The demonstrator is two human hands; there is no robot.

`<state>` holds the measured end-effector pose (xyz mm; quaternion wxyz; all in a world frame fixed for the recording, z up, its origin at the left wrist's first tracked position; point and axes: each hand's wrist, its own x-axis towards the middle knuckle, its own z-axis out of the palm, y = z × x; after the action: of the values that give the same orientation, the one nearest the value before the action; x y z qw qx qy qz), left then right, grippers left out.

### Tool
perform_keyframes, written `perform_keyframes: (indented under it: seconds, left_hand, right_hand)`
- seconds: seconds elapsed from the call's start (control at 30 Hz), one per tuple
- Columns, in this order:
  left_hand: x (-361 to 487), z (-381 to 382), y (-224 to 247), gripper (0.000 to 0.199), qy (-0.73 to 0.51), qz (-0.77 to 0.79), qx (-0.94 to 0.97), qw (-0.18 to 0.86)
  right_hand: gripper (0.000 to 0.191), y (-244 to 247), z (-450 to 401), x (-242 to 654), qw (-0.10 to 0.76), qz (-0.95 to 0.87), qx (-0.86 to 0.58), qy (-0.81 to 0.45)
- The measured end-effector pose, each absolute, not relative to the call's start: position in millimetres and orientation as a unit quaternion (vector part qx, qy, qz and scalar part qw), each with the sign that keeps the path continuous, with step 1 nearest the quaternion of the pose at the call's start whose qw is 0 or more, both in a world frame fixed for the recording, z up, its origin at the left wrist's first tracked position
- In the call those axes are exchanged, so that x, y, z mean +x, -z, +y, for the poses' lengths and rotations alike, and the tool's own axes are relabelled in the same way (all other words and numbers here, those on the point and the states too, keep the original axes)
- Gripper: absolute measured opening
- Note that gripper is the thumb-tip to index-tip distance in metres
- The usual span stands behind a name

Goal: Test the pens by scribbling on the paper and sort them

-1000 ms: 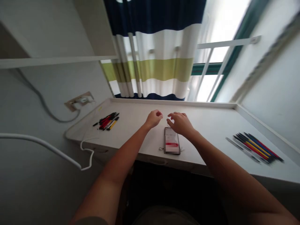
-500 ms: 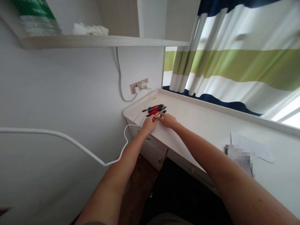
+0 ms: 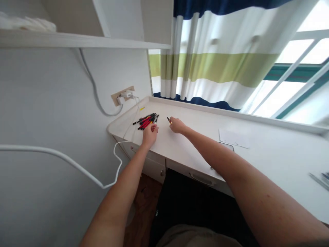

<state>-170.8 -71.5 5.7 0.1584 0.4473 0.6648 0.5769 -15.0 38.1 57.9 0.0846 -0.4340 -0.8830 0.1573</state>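
On the white desk point(image 3: 195, 118) lies a pile of pens point(image 3: 147, 120), mostly black and red, with a little yellow and white among them. My left hand point(image 3: 150, 135) rests at the near edge of this pile, its fingers curled together. Whether it grips a pen there is hidden by the fingers. To the right of the pile, my right hand point(image 3: 178, 125) pinches a pen point(image 3: 168, 119) with a black end and a bit of yellow showing. The rest of that pen is covered by the fingers. A separate yellow piece point(image 3: 142, 108) lies behind the pile.
A wall socket point(image 3: 122, 95) with plugged-in chargers sits left of the desk corner, and a white cable point(image 3: 77, 166) hangs across my left side. Paper point(image 3: 232, 137) lies under my right forearm's far side. A shelf point(image 3: 84, 40) overhangs; a striped curtain point(image 3: 205, 68) covers the window.
My hands, close together at the pile before, are now apart. My right hand has moved right, away from the pile, with a pen in it. The view has turned right.
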Motion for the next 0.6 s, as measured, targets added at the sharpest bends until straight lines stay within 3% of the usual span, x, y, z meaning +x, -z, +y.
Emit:
perform_keyframes:
  seconds: [0.13,0.3,0.43,0.6]
  left_hand:
    - [-93.5,-31.6,-31.3,0.023,-0.606,0.591,0.451,0.283]
    - [35.4,23.9,-50.6,0.037,-0.583,0.427,0.481,0.495]
    - [121.5,54.9,-45.4,0.035,-0.544,0.372,0.532,0.531]
    - [167.9,74.2,-34.7,0.033,-0.531,0.310,0.512,0.600]
  right_hand:
    - [0.032,-71.6,47.5,77.9,0.227,-0.804,-0.430,-0.341]
    - [0.017,-69.0,37.5,221.9,0.352,-0.687,-0.396,-0.497]
    - [0.034,-51.0,28.8,304.3,0.378,-0.602,-0.387,-0.587]
    - [0.040,-40.0,34.7,341.7,0.359,-0.574,-0.329,-0.658]
